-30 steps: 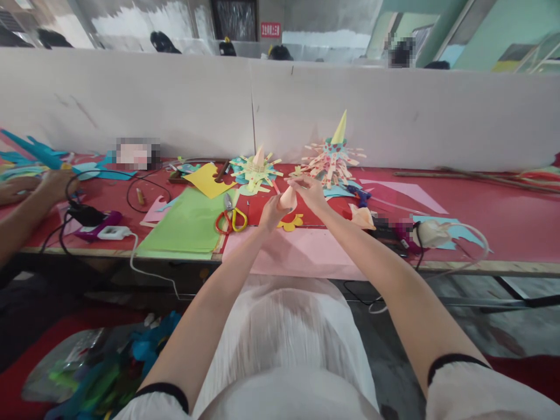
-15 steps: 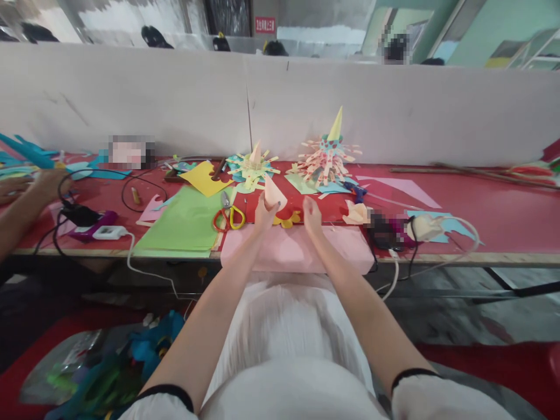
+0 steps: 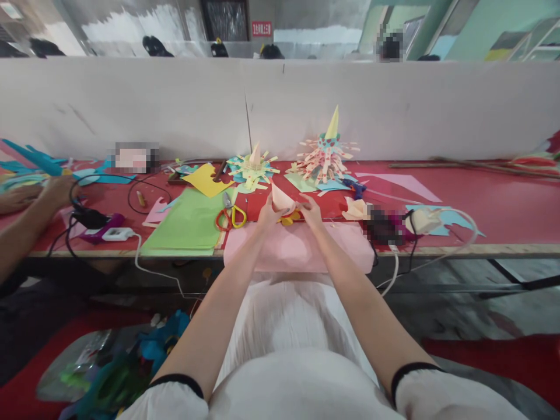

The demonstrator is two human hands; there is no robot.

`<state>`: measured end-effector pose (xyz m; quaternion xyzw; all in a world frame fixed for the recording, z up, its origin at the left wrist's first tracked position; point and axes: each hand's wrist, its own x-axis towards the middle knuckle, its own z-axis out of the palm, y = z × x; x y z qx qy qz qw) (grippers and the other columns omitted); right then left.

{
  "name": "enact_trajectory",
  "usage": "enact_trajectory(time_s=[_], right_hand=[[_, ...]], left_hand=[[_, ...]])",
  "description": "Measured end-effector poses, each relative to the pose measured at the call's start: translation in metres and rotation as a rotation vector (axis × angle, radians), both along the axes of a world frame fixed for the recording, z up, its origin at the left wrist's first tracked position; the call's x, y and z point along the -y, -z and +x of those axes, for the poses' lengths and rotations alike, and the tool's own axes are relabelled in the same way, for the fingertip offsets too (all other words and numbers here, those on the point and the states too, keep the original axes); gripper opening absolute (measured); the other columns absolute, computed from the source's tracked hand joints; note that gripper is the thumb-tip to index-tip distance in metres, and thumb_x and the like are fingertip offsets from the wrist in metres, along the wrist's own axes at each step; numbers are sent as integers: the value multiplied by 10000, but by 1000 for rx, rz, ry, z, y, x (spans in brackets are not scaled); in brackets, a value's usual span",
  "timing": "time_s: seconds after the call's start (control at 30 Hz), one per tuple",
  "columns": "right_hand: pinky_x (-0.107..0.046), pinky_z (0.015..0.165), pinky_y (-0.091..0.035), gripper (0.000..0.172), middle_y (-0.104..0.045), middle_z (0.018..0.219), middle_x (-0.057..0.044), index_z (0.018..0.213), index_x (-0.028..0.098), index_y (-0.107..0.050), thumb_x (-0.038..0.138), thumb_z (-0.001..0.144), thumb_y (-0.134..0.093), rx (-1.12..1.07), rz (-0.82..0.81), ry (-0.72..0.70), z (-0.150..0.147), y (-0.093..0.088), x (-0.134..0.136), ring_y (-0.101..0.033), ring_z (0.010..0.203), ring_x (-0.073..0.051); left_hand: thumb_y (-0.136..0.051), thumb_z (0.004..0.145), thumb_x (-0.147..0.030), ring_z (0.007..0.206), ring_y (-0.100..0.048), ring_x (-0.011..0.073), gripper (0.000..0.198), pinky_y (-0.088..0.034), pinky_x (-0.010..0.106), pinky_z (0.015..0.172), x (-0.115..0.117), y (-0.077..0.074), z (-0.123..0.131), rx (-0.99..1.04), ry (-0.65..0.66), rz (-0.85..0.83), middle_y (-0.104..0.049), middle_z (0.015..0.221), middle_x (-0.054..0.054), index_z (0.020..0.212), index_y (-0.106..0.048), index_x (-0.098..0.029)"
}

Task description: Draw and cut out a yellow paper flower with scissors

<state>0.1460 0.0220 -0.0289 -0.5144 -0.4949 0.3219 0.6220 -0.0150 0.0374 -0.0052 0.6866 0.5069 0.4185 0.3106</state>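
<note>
My left hand [image 3: 265, 214] is closed round the base of a small peach paper cone [image 3: 280, 198], point up, over the red table [image 3: 503, 204]. My right hand [image 3: 311, 211] is beside it, fingertips touching the cone's lower right edge. A yellow paper flower [image 3: 289, 219] lies just under both hands, with a pink paper sheet [image 3: 297, 248] at the table's front edge below them. Scissors with red and yellow handles [image 3: 230, 216] lie left of my left hand.
Two spiky paper flower crafts [image 3: 252, 166] [image 3: 326, 154] stand at the back. Green paper [image 3: 188, 221] lies left, a glue gun [image 3: 422, 221] and cables right. Another person's arm [image 3: 26, 216] rests at the far left. A white partition [image 3: 394, 111] backs the table.
Both hands have come down and nearer with the cone. The right hand let go, dropped away, then came back to touch the cone's lower edge.
</note>
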Motion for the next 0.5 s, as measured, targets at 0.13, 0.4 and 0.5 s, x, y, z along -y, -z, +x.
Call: enact_trajectory(time_s=[0.13, 0.4, 0.5], right_hand=[[-368, 804, -508, 463, -707, 748, -19, 1072, 195, -600, 381, 655, -673, -8, 11, -6, 5, 2, -3, -666, 773, -203], [-347, 852, -486, 359, -702, 969, -66, 1103, 182, -604, 304, 766, -584, 234, 37, 86, 5, 8, -6, -637, 931, -198], [-396, 931, -427, 235, -662, 1048, -109, 971, 169, -658, 264, 803, -523, 426, -3, 237, 5, 14, -7, -580, 1018, -233]], left_hand=[[-729, 653, -262, 1042, -607, 238, 708, -462, 315, 866, 2, -1, 0, -40, 44, -6, -632, 1171, 117, 1292, -444, -155], [-684, 698, -288, 1144, -543, 258, 653, -396, 353, 971, 1, -1, -1, -35, -92, 93, -601, 1217, 130, 1290, -441, -153], [-637, 742, -298, 1191, -509, 250, 634, -277, 380, 1074, 1, -1, -2, -89, -166, 126, -598, 1224, 115, 1323, -410, -180]])
